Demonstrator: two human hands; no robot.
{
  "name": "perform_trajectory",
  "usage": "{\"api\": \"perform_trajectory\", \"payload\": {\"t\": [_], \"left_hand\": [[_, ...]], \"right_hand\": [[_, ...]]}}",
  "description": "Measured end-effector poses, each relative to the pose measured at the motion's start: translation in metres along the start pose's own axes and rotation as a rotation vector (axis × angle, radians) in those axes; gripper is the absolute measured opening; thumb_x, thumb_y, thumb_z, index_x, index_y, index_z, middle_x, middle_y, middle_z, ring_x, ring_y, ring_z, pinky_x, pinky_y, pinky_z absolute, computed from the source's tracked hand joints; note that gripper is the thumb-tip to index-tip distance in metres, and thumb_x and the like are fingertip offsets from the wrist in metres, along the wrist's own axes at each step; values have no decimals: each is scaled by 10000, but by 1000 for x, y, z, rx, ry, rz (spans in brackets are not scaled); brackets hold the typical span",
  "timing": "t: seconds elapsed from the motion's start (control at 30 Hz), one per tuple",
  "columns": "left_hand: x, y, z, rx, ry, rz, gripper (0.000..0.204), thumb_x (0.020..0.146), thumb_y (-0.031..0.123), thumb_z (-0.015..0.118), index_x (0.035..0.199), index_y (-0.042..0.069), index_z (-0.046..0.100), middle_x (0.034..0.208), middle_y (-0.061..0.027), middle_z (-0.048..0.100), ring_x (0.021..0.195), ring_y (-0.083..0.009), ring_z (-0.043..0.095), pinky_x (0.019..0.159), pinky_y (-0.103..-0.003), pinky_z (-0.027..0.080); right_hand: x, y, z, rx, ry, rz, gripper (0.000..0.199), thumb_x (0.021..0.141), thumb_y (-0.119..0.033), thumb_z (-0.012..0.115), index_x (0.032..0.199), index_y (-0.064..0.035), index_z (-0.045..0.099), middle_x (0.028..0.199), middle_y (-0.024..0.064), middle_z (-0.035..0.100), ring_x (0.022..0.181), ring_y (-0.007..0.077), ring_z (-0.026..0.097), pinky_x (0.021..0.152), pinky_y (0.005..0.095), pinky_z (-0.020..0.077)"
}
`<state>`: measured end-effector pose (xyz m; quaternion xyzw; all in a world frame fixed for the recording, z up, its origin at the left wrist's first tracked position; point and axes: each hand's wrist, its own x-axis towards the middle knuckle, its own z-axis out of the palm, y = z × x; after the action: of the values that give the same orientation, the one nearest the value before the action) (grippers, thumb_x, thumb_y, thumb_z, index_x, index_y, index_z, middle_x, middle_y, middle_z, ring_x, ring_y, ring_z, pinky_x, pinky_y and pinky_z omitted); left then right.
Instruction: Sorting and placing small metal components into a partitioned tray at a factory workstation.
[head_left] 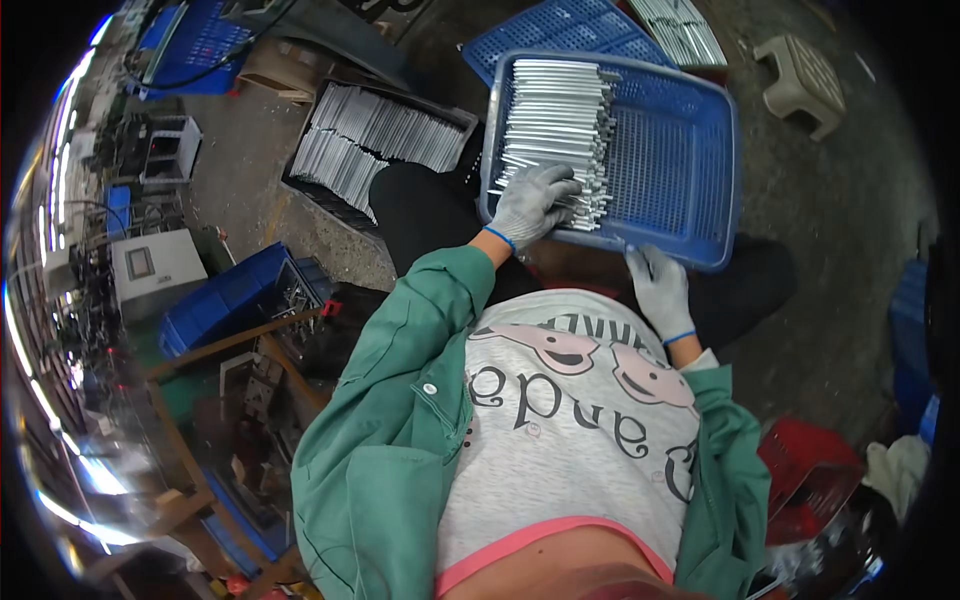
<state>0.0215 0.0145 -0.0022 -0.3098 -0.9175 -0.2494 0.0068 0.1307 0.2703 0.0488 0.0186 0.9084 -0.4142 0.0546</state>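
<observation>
A blue plastic basket [690, 150] with perforated sides sits in front of me, close to my knees. Along its left half lies a stack of thin silvery metal rods [555, 110], set side by side. My left hand [535, 205], in a grey glove with a blue cuff, is at the near end of the stack. Its fingers are curled over the nearest rods, and the undersides of the fingers are hidden. My right hand [660, 290], gloved alike, is at the basket's near rim with fingers bent against it.
Left of the basket stands a dark crate [470, 122] packed with more metal pieces. Another blue basket [570, 35] lies beyond, and a beige stool [805, 85] stands at far right. A blue bin [225, 300] lies left; a red crate [810, 470] sits at lower right.
</observation>
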Motion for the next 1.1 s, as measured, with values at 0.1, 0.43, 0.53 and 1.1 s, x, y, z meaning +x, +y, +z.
{"api": "perform_trajectory", "payload": {"t": [0.1, 0.43, 0.53, 1.1], "left_hand": [[3, 0, -11, 157, -71, -27, 625, 763, 267, 803, 1342, 163, 594, 1437, -107, 532, 1337, -291, 494, 1159, -481, 341], [17, -36, -5, 280, -139, 5, 759, 845, 361, 725, 1520, 219, 408, 1584, -121, 378, 1483, -354, 334, 1250, -562, 196], [26, -47, 0, 291, -119, 32, 733, 860, 379, 706, 1514, 216, 417, 1575, -122, 392, 1486, -347, 336, 1254, -558, 195], [78, -71, -15, 369, -114, 49, 875, 782, 539, 756, 1536, 271, 403, 1599, -121, 387, 1482, -345, 359, 1263, -555, 190]], "right_hand": [[-5, 12, 5, 62, 29, -1, 245, 981, -212, 631, 912, 12, 701, 725, 115, 697, 562, 261, 541, 587, 369, 453], [4, 18, 8, 68, 13, 40, 263, 947, -272, 664, 909, -16, 714, 729, 150, 708, 583, 363, 604, 572, 432, 473], [3, 17, 10, 53, 18, 28, 263, 947, -271, 665, 908, -17, 715, 730, 150, 709, 585, 364, 607, 573, 433, 473], [48, 4, -6, 216, -52, 151, 270, 981, -217, 634, 853, 15, 687, 663, 74, 665, 511, 227, 548, 516, 383, 452]]}}
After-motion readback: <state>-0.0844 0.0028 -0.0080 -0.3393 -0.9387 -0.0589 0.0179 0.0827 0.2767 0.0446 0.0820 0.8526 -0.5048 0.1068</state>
